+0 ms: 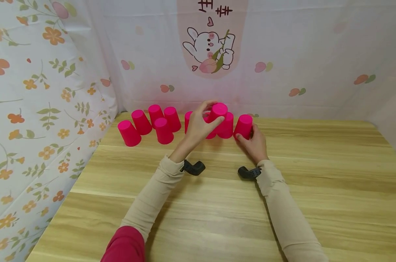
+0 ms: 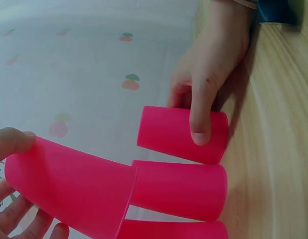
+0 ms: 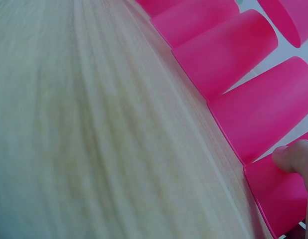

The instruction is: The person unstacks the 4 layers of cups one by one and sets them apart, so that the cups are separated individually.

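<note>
Bright pink cups stand upside down along the back of the table. My left hand (image 1: 199,125) holds one pink cup (image 1: 219,110) near its closed top, thumb on one side and fingers on the other. In the left wrist view this cup (image 2: 74,184) hangs tilted above the row, its mouth overlapping the cup behind. My right hand (image 1: 258,144) grips the rightmost cup (image 1: 243,124) low on its sides, and that cup stands on the table. Just left of it is another upside-down cup (image 1: 228,127), with more of the row partly hidden by my left hand.
Several more upside-down pink cups (image 1: 164,131) stand in a loose cluster at the back left of the wooden table (image 1: 211,211). A patterned cloth (image 1: 145,54) hangs right behind the cups. Floral cloth (image 1: 47,109) covers the left side.
</note>
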### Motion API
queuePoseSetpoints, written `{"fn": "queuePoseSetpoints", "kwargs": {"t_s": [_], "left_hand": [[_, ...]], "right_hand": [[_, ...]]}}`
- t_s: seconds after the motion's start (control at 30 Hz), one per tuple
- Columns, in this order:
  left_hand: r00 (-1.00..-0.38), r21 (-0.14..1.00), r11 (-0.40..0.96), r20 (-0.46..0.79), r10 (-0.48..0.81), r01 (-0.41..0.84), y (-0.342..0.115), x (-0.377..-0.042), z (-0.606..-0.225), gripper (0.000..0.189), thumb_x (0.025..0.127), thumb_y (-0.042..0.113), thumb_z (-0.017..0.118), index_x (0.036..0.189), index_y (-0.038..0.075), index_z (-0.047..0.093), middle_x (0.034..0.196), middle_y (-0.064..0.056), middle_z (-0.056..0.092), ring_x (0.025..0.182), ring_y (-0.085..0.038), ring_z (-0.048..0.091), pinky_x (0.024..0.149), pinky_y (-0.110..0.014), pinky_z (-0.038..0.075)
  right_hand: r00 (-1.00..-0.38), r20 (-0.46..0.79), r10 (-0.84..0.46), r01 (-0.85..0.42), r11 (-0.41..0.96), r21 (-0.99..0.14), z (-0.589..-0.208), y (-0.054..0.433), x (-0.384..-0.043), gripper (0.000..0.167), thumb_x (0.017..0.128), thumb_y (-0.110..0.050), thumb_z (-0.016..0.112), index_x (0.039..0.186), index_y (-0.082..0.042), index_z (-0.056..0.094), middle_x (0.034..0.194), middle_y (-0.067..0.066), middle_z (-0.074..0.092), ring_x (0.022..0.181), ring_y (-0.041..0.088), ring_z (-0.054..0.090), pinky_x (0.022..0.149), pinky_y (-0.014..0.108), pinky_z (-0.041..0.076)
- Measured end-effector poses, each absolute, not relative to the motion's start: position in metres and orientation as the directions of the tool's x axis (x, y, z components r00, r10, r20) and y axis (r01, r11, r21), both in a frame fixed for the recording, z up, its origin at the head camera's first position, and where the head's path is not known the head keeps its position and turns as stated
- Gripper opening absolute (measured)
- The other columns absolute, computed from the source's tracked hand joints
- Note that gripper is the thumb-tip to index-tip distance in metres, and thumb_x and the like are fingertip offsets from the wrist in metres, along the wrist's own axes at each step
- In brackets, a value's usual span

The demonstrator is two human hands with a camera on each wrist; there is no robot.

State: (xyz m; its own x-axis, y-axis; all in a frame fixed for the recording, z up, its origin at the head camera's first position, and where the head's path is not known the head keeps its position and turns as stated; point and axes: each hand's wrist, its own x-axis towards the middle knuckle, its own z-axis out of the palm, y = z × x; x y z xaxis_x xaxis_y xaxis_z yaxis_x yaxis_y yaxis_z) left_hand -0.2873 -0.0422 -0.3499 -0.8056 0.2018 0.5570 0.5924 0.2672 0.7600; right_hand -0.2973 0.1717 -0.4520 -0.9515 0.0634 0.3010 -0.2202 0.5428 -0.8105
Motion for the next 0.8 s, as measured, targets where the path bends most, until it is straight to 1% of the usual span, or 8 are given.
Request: {"fn": "queuePoseSetpoints", "kwargs": {"t_s": [0.1,0.37,0.63,0.73,0.8], "left_hand": [[-0.802,0.759,0.259,0.564,0.196,0.597,-0.045,-0.286,-0.354,0.049,0.079,0.014,0.074,0.123,0.002,0.054,0.118,-0.008,0.058,0.105,-0.018,0.054,0.088,-0.032,0.046],[-0.787,0.755,0.221,0.59,0.182,0.617,-0.047,-0.283,-0.358,0.05,0.079,0.013,0.073,0.123,-0.001,0.053,0.117,-0.008,0.058,0.104,-0.016,0.054,0.086,-0.032,0.047],[-0.805,0.787,0.172,0.571,0.161,0.593,-0.052,-0.276,-0.349,0.05,0.079,0.01,0.072,0.123,0.0,0.052,0.116,-0.01,0.058,0.104,-0.019,0.054,0.086,-0.031,0.047],[-0.817,0.802,0.162,0.555,0.155,0.575,-0.054,-0.264,-0.338,0.05,0.079,0.005,0.071,0.124,-0.004,0.05,0.118,-0.014,0.057,0.105,-0.024,0.053,0.087,-0.034,0.047],[-0.822,0.806,0.165,0.55,0.15,0.569,-0.056,-0.255,-0.33,0.049,0.079,0.001,0.069,0.123,-0.007,0.05,0.118,-0.018,0.056,0.106,-0.028,0.052,0.088,-0.038,0.047]], "right_hand": [[-0.954,0.295,0.061,-0.216,0.545,-0.81,-0.452,0.172,-0.297,0.057,0.083,-0.024,0.069,0.126,0.004,0.043,0.112,0.021,0.057,0.098,0.033,0.056,0.084,0.046,0.047],[-0.953,0.297,0.059,-0.22,0.541,-0.812,-0.453,0.172,-0.298,0.057,0.083,-0.024,0.069,0.125,0.003,0.043,0.112,0.021,0.057,0.098,0.033,0.056,0.084,0.046,0.047],[-0.95,0.306,0.057,-0.227,0.546,-0.806,-0.454,0.172,-0.299,0.057,0.083,-0.023,0.07,0.126,0.003,0.043,0.113,0.02,0.056,0.099,0.033,0.055,0.085,0.045,0.047],[-0.949,0.309,0.057,-0.229,0.548,-0.804,-0.455,0.172,-0.299,0.057,0.083,-0.023,0.07,0.126,0.003,0.043,0.114,0.02,0.056,0.099,0.033,0.055,0.086,0.045,0.047],[-0.949,0.311,0.057,-0.23,0.549,-0.804,-0.455,0.172,-0.299,0.057,0.083,-0.023,0.07,0.126,0.003,0.043,0.113,0.02,0.056,0.098,0.033,0.055,0.085,0.045,0.047]]}}
